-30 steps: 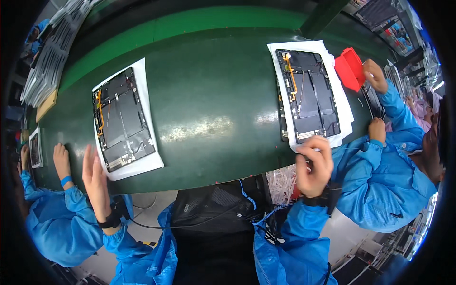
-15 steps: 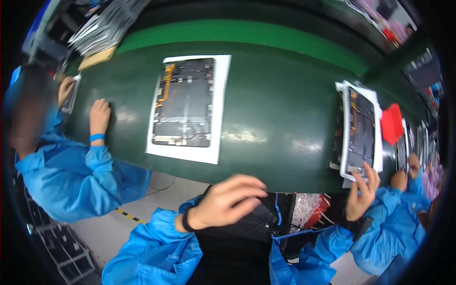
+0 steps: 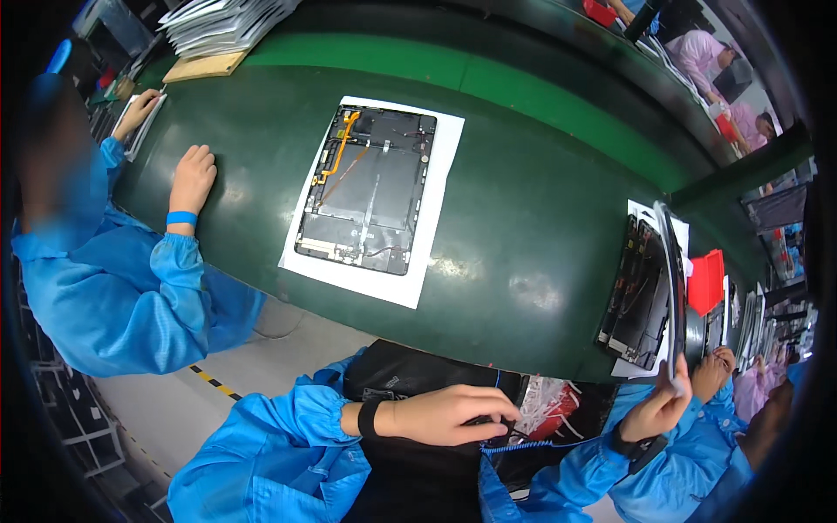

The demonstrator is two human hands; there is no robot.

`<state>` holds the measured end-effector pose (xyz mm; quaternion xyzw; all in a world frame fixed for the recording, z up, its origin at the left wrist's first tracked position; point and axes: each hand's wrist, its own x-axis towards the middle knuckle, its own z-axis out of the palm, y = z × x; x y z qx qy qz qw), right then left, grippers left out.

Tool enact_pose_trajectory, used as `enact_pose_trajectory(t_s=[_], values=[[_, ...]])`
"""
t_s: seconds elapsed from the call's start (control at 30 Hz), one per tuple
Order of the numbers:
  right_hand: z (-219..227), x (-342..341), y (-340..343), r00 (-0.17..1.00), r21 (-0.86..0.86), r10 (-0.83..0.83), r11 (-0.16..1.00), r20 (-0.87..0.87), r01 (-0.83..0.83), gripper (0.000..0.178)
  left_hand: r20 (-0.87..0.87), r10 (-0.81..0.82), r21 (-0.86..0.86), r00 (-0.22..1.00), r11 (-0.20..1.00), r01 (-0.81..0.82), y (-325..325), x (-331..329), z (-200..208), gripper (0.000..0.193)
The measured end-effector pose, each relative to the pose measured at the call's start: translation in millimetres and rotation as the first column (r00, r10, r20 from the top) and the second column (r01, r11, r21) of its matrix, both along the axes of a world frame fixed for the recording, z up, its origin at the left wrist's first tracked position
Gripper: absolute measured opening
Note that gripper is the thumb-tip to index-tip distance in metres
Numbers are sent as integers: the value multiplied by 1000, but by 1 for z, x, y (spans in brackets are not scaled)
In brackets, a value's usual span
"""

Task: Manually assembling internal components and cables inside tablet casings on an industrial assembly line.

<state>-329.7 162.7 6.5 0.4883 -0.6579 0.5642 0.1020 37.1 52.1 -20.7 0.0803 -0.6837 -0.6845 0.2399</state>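
Pinching the near edge of a tilted panel (image 3: 673, 288), the right hand's (image 3: 658, 410) fingers close on it above the second tablet (image 3: 635, 292). Its long axis runs away from them. The left hand (image 3: 449, 416) curls, perhaps on a cable, below the desk (image 3: 540, 218).

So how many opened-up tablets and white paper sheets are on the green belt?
Opened tablets: 2 (one in the middle, one at the right edge)
White paper sheets under them: 2 (middle, right)
Total: 4
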Motion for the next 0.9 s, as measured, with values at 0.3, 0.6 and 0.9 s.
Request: enact_pose_trajectory(t_s=[0.3,0.6,0.9], values=[[-12,188,-16,831,387,495,839,-253,-382,36,-39,279,569,959,796,-209,-41,-4,5,62],[62,168,-53,652,418,744,550,149,-723,25,215,406,422,888,782,-459,-3,62,6,59],[12,185,-155,773,535,635,654,-4,-535,22,530,593,-122,606,761,-638,16,96,22,41]])
